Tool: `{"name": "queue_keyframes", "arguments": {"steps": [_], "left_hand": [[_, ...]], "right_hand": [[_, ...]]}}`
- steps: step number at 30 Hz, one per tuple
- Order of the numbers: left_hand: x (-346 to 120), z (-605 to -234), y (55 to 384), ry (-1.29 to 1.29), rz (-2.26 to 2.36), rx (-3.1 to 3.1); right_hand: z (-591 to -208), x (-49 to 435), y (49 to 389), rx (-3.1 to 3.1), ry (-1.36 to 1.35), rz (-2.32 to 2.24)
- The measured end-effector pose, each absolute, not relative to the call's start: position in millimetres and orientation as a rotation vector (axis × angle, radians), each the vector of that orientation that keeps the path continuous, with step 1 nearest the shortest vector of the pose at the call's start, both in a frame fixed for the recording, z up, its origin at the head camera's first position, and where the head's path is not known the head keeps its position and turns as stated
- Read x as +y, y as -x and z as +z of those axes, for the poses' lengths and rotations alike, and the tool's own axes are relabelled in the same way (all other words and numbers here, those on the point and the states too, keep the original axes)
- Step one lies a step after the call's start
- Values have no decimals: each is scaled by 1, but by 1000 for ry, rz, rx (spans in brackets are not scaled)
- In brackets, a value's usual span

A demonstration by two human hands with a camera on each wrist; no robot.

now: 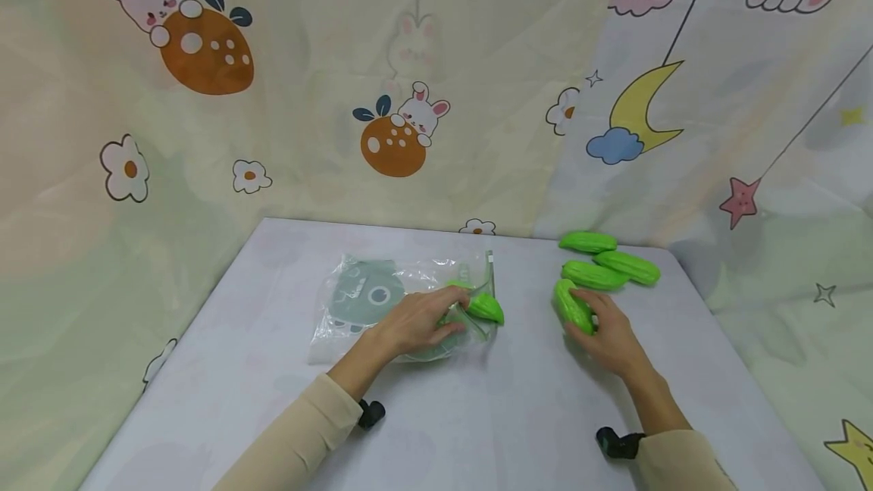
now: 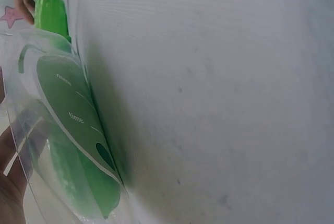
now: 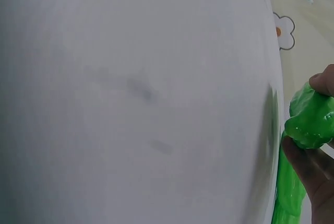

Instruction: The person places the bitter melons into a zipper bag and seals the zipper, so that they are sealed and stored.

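A clear zip bag (image 1: 416,271) with a green printed figure lies on the table. My left hand (image 1: 426,317) holds it near its right-hand opening, thumb and fingers curled at the film. One bright green toy cucumber (image 1: 486,308) is partly inside, its tip sticking out of the mouth. In the left wrist view, a green cucumber shape (image 2: 78,177) shows through the bag (image 2: 68,98), beside my fingers. To the right, my right hand (image 1: 607,332) grips another toy cucumber (image 1: 571,305) between thumb and fingers; its bumpy end (image 3: 310,125) faces the right wrist camera.
Three more toy cucumbers (image 1: 588,242) lie close together at the table's back right, just beyond my right hand. The white table (image 1: 518,415) ends at a printed cloth backdrop (image 1: 307,112) with rabbits, flowers and stars.
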State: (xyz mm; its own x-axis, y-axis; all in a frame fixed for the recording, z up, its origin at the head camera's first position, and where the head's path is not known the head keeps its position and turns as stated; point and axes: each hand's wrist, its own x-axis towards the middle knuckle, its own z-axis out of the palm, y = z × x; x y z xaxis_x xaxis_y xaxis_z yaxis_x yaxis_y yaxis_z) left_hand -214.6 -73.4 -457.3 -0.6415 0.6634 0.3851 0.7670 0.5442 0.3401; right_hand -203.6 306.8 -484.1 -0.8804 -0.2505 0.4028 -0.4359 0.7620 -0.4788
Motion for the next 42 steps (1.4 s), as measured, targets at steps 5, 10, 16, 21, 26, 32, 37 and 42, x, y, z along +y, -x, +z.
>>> {"name": "queue_keyframes", "arguments": {"steps": [5,10,16,21,26,32,37,42], "left_hand": [[-73,-459,215,1214,-725,-2545],[-73,-459,216,1226,-715,-2535],[-72,-457,216,1222,-708,-2537],[-72,-456,216,1212,-699,-2543],[-72,-458,215,1197,-691,-2561],[-71,-459,216,1210,-692,-2536],[-71,-460,216,1213,-700,-2524],[-71,-461,216,1207,-690,-2513]], "right_hand": [[-485,297,208,-2661,-547,891],[-484,287,211,-2649,-563,955],[-483,275,213,-2654,-581,993],[-477,265,213,-2678,-596,1015],[-473,257,213,-2686,-632,1042],[-476,249,213,-2708,-675,1098],[-477,242,212,-2716,-719,1104],[-476,236,211,-2707,-754,1100]]}}
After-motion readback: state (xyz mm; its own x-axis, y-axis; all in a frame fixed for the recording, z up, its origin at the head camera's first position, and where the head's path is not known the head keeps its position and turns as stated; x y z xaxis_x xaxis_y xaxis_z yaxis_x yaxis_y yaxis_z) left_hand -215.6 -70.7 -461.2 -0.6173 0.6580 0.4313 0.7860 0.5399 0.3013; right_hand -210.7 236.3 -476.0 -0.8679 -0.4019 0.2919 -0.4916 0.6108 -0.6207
